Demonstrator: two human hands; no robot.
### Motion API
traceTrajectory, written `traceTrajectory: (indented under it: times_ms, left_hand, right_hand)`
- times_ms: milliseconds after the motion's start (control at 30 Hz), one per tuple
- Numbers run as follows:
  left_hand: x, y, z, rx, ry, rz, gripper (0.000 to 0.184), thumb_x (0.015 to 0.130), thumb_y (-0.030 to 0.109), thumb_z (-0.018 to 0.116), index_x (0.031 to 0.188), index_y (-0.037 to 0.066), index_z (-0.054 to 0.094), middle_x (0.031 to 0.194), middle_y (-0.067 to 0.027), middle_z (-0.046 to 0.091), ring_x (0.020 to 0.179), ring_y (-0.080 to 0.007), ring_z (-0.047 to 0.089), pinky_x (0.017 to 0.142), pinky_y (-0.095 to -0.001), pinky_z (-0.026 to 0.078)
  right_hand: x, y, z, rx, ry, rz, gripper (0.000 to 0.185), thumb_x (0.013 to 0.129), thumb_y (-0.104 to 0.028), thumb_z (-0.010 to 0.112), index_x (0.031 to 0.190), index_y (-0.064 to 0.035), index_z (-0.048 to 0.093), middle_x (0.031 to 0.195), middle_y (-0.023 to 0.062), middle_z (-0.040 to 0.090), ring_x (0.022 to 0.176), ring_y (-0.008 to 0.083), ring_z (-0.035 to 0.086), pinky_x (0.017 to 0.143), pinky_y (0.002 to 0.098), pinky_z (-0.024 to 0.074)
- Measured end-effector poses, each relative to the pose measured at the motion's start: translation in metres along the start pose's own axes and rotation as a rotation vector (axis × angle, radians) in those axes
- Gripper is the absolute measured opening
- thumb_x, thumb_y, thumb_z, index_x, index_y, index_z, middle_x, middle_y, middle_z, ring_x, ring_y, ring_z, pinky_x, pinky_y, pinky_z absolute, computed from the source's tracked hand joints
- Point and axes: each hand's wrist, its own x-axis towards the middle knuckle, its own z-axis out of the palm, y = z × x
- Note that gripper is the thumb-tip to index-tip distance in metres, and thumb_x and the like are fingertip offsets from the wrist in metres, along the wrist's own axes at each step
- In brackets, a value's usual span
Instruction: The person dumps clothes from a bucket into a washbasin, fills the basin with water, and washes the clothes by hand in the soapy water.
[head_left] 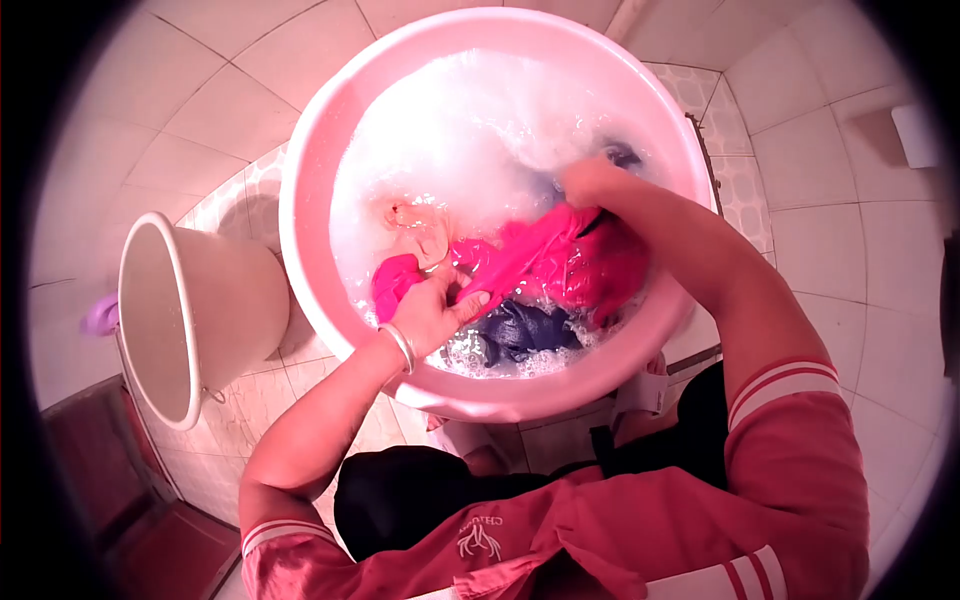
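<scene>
A large pink tub [318,290] holds foamy water with wet clothes in it. My left hand [432,310], with a bangle at the wrist, grips one part of a bright pink garment [525,255] near the tub's front left. Toward the right side, my right hand [590,185] is closed on the same garment's upper end, its fingers partly hidden. The cloth stretches between both hands. Below it a dark blue cloth [525,332] lies in the suds. A peach-coloured cloth [420,232] floats behind my left hand.
A pale bucket [235,300] lies on its side left of the tub, with a purple object [100,316] beside it. A dark red panel [165,545] is at lower left. Tiled walls and floor surround the tub.
</scene>
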Motion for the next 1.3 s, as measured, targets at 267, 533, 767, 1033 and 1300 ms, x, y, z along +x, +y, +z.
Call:
traceTrajectory:
  times_ms: [267,533,767,1033,1300]
  left_hand:
    - [-0.028,0.063,-0.053,0.101,0.249,0.395,0.026,0.078,-0.013,0.058,0.098,0.002,0.063,0.088,-0.0047,0.063,0.08,-0.0119,0.059,0.078,-0.027,0.048]
    - [-0.082,0.133,-0.101,0.51,0.483,0.553,0.023,0.064,-0.007,0.07,0.081,0.007,0.063,0.074,-0.0046,0.056,0.067,-0.0182,0.058,0.061,-0.0281,0.046]
    - [-0.043,0.166,-0.141,0.623,0.718,0.306,0.039,0.071,0.011,0.081,0.104,0.001,0.061,0.098,-0.0087,0.058,0.086,-0.0179,0.061,0.073,-0.0296,0.052]
    - [0.111,0.14,-0.159,0.848,0.31,-0.033,0.089,0.08,0.06,0.061,0.139,-0.002,0.037,0.135,-0.0283,0.044,0.127,-0.0392,0.043,0.106,-0.0424,0.036]
    - [0.211,0.06,-0.085,0.214,0.391,0.123,0.027,0.088,0.019,0.049,0.098,0.001,0.067,0.094,-0.021,0.068,0.093,-0.0336,0.065,0.078,-0.0421,0.051]
  right_hand:
    - [-0.07,-0.032,-0.055,0.203,0.277,-0.397,0.035,0.08,-0.023,0.058,0.108,-0.0027,0.066,0.114,0.02,0.062,0.102,0.033,0.06,0.089,0.0394,0.047]
    - [-0.133,-0.049,-0.068,0.652,-0.493,-0.372,0.048,0.083,-0.031,0.064,0.12,-0.0017,0.058,0.099,0.0175,0.066,0.093,0.0237,0.062,0.083,0.0334,0.047]
    - [-0.131,0.059,-0.2,1.238,0.616,-0.465,0.042,0.076,-0.02,0.068,0.114,-0.0048,0.059,0.09,0.0065,0.066,0.073,0.0128,0.063,0.064,0.0253,0.0498]
    - [-0.015,0.075,-0.125,0.608,0.749,0.098,0.058,0.075,-0.031,0.067,0.123,-0.0045,0.052,0.103,0.02,0.065,0.1,0.0364,0.061,0.088,0.0458,0.0486]
    - [0.003,0.065,-0.088,1.121,0.608,-0.052,0.038,0.079,-0.028,0.061,0.113,-0.0114,0.065,0.096,0.0176,0.068,0.094,0.0285,0.066,0.083,0.0398,0.0505]
